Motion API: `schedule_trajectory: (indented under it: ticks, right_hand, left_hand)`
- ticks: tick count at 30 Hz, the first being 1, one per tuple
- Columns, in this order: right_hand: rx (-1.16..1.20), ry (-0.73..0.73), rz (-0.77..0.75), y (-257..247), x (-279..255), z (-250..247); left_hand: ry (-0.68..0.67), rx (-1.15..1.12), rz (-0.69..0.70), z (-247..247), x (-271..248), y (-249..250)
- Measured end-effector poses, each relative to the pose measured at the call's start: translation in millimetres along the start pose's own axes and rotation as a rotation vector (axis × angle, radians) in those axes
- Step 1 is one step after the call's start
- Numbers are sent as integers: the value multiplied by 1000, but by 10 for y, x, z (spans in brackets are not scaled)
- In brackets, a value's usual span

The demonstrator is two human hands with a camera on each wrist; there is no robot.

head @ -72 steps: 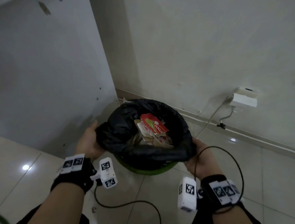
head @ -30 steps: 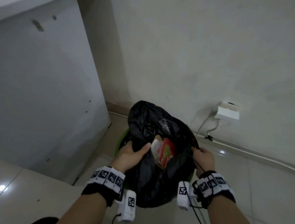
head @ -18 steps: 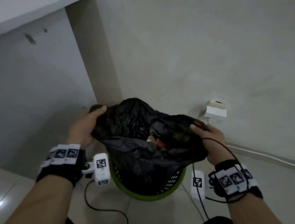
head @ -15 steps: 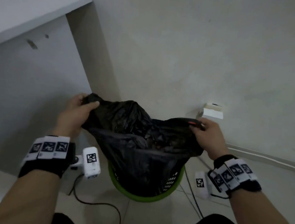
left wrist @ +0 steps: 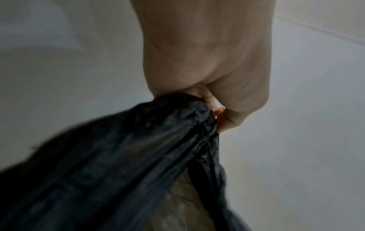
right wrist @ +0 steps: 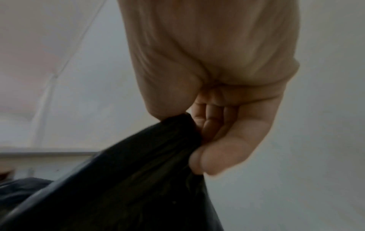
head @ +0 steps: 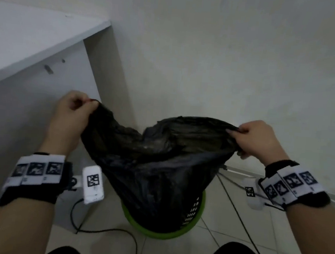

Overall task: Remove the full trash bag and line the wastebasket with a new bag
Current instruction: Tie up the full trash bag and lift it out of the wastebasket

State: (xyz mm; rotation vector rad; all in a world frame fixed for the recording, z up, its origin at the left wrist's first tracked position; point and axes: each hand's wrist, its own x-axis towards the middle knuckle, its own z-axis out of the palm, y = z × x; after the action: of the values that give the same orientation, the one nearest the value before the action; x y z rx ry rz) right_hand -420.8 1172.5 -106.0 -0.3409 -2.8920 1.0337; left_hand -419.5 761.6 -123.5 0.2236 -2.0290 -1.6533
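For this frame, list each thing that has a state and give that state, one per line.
left hand: gripping one side of the bag's top edge, fingers curled.
right hand: gripping the opposite side of the top edge.
black trash bag: mouth pulled up and stretched between both hands, lower part still inside the basket.
green wastebasket: upright on the floor, bag not yet out.

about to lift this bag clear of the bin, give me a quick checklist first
1. Left hand grips the trash bag edge: ok.
2. Right hand grips the opposite edge: ok.
3. Bag mouth pulled up, no trash poking out: ok.
4. Bag bottom clear of the green wastebasket: not ok, it sits inside.
5. Bag free of tears: cannot tell.
6. Cables on the floor beside the wastebasket clear of the bag: cannot tell.
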Motion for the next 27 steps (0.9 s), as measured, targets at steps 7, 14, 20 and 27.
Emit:
schedule_trajectory:
  ticks: [7, 14, 20, 27]
  right_hand:
    - [464, -81, 23, -509, -100, -223]
    - [847, -407, -40, -772, -272, -191]
    - [870, -302, -75, -656, -333, -259]
    - [847, -141, -289, -772, -262, -345]
  left_hand:
    - [-270, 311, 258, 784, -351, 78]
    - [-561, 108, 300, 1613, -878, 414]
    - [-587, 80, 470, 1884, -947, 448]
    - [-592, 2, 361, 1999, -1118, 532]
